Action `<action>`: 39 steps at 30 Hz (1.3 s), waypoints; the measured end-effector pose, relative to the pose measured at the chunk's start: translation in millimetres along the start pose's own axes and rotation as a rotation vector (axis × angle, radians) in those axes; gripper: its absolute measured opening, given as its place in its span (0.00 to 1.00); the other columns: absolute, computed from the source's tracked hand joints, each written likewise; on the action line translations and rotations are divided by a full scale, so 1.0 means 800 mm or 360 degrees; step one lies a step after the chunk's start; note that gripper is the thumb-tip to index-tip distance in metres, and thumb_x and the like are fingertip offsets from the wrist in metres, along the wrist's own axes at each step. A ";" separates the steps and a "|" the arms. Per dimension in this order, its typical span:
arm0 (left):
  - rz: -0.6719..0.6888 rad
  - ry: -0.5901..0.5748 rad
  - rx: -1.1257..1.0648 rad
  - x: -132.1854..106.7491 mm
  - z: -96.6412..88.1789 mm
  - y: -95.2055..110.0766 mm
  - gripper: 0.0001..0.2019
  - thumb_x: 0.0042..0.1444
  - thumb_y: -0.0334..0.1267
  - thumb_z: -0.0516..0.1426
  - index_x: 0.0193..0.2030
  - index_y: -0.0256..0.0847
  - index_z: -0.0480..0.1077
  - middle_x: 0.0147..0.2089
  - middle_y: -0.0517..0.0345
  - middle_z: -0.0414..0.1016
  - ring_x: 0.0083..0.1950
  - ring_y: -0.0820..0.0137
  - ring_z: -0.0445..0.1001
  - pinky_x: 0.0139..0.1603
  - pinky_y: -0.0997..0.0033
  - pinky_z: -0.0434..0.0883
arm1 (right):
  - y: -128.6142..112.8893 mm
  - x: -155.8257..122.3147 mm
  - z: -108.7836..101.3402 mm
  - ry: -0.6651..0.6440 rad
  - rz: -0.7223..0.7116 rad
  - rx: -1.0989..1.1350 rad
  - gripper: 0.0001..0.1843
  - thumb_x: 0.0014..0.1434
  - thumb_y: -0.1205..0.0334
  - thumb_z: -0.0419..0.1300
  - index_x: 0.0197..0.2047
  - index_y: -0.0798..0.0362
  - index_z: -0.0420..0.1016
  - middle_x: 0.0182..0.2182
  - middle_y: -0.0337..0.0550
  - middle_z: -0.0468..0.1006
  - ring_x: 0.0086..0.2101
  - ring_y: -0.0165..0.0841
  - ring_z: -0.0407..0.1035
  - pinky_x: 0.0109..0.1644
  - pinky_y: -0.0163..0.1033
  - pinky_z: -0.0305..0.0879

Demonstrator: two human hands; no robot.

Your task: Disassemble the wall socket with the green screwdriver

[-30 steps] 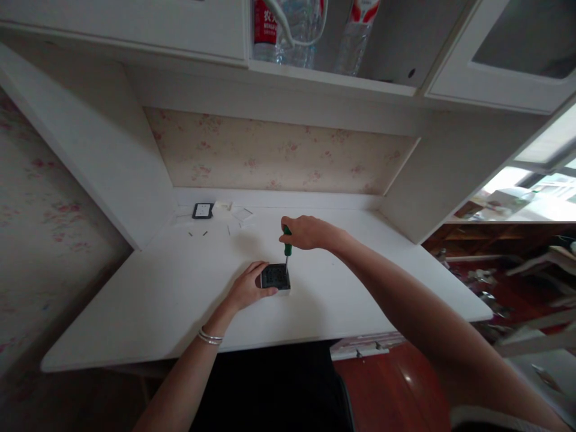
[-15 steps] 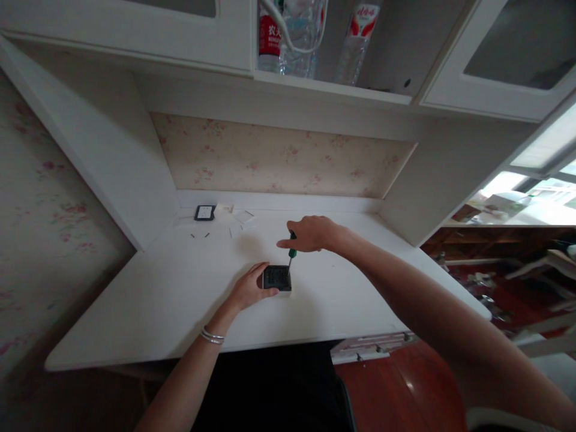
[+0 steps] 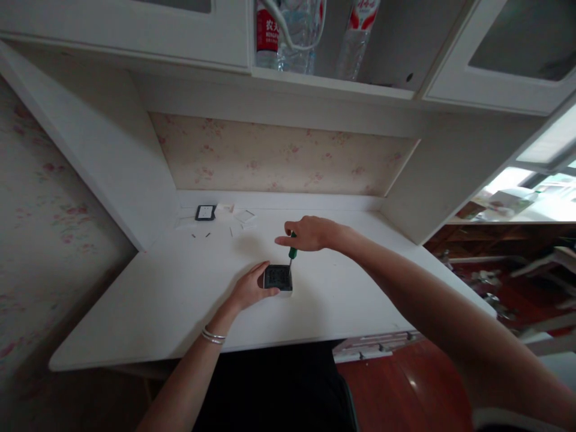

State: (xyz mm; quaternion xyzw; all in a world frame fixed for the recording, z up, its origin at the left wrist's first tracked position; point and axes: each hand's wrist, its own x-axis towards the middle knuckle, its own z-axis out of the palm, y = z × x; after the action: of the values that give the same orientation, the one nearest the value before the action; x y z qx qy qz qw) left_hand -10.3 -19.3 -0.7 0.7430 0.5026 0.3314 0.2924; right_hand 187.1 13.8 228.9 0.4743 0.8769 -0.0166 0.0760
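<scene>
Green screwdriver (image 3: 293,252), black-faced box (image 3: 278,278), white desk (image 3: 351,294)

The screwdriver's shaft is grey; the box shows a white side. Pink flowers pattern the cream wallpaper (image 3: 279,161). A white plate (image 3: 206,212) has a dark border. Bangles (image 3: 213,336) are silver, the floor (image 3: 396,384) red-brown, the label (image 3: 268,31) red with white lettering.

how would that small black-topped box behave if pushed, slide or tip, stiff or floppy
The black-topped box would probably slide rather than tip, looking low and broad on the smooth white desk. It is likely stiff: its edges look straight even with the left hand around one end.
</scene>
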 end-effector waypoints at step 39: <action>0.0017 -0.0003 0.0000 0.002 0.000 -0.003 0.40 0.43 0.49 0.66 0.63 0.43 0.60 0.65 0.50 0.61 0.65 0.55 0.60 0.66 0.57 0.57 | 0.014 0.000 0.005 0.0076 -0.0085 -0.0081 0.23 0.64 0.48 0.46 0.50 0.57 0.69 0.43 0.59 0.75 0.41 0.47 0.72 0.40 0.46 0.64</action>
State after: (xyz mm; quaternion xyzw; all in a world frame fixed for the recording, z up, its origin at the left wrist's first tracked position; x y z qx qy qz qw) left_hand -11.3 -16.9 -2.3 0.7460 0.4983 0.3323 0.2911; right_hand 197.1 19.7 225.5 0.4489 0.8909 0.0150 0.0666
